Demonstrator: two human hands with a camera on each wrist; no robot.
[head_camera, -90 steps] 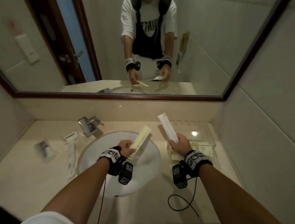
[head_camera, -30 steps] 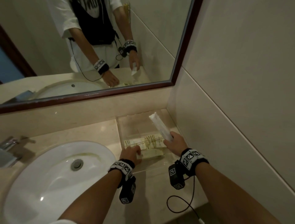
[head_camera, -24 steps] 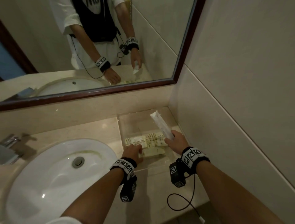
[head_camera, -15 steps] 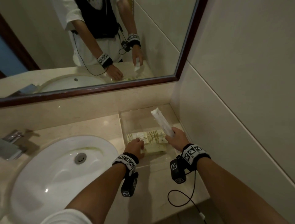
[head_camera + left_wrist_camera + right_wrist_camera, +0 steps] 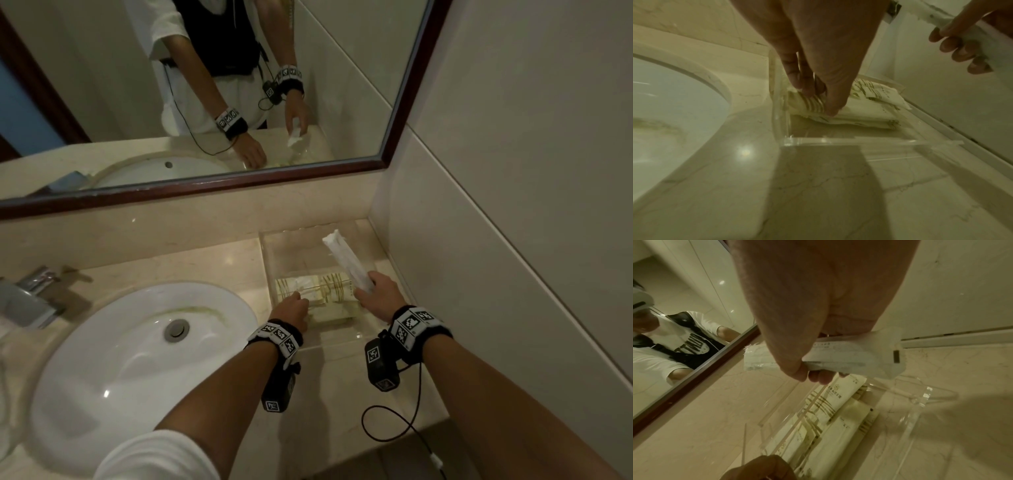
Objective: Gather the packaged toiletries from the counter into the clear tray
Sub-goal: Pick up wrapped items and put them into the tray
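The clear tray (image 5: 268,263) stands in the counter's back right corner, against the wall. Cream striped packets (image 5: 330,296) lie stacked inside it. My left hand (image 5: 295,303) reaches into the tray's left side. In the left wrist view its fingertips (image 5: 807,92) and thumb pinch the striped end of the top cream packet (image 5: 869,112). My right hand (image 5: 375,294) hovers over the tray's right side and grips a long white packet (image 5: 344,258), which points up and back. In the right wrist view the white packet (image 5: 857,356) sits above the tray (image 5: 920,395) and the cream packets (image 5: 830,417).
A white sink basin (image 5: 137,346) fills the counter left of the tray, with a chrome faucet (image 5: 30,294) at the far left. A framed mirror (image 5: 205,102) runs along the back; a tiled wall (image 5: 513,205) closes the right side. A black cable (image 5: 394,421) dangles from my right wrist.
My left hand carried the cream packet from over the sink to the tray and lowered it onto the stack. My right hand kept the white packet and drifted over the tray.
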